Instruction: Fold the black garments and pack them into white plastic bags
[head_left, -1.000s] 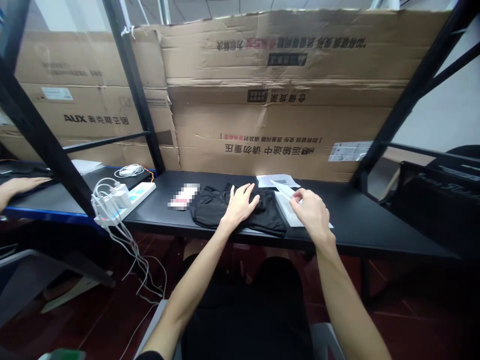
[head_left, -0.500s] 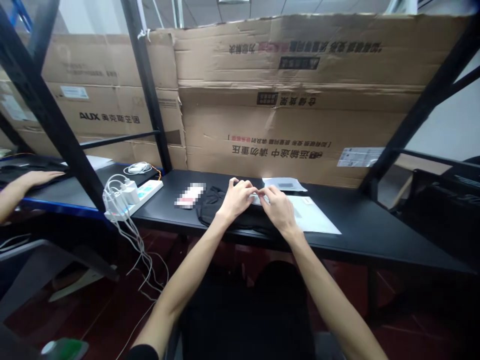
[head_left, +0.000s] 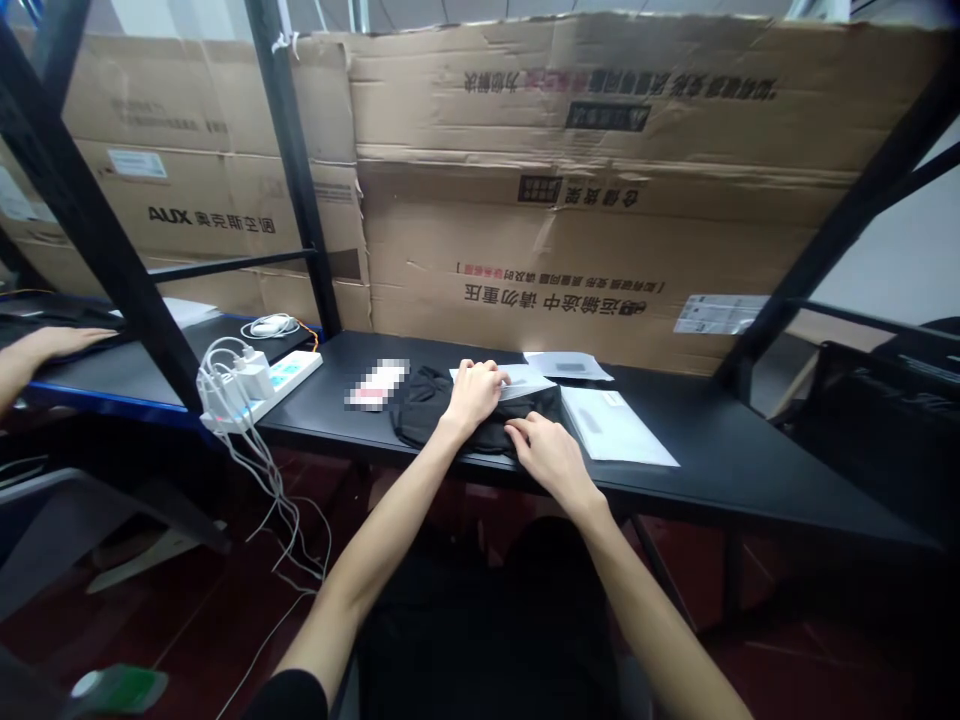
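Observation:
A folded black cloth item [head_left: 424, 410], perhaps a bag or garment, lies on the black table in front of me. A pale plastic packet [head_left: 529, 382] rests over its far side. My left hand [head_left: 475, 396] is on top of the packet and cloth, its fingers bent over the packet. Lower and to the right, my right hand [head_left: 549, 450] pinches the near edge of the black cloth between thumb and fingers. Just right of the cloth lies a larger white packet [head_left: 619, 428]. Behind sits another small pale packet [head_left: 570, 366].
A blurred-out white and pink item [head_left: 377, 385] lies left of the cloth. A white power strip [head_left: 289, 385] with plugs and hanging cables [head_left: 274, 480] is at the left. Cardboard [head_left: 420, 240] stands along the back. Another person's hand [head_left: 56, 345] rests at the neighbouring table.
My right hand has left the packet, moving down and toward me onto the cloth's near edge. The packet now lies more exposed, while my left hand stays about where it was.

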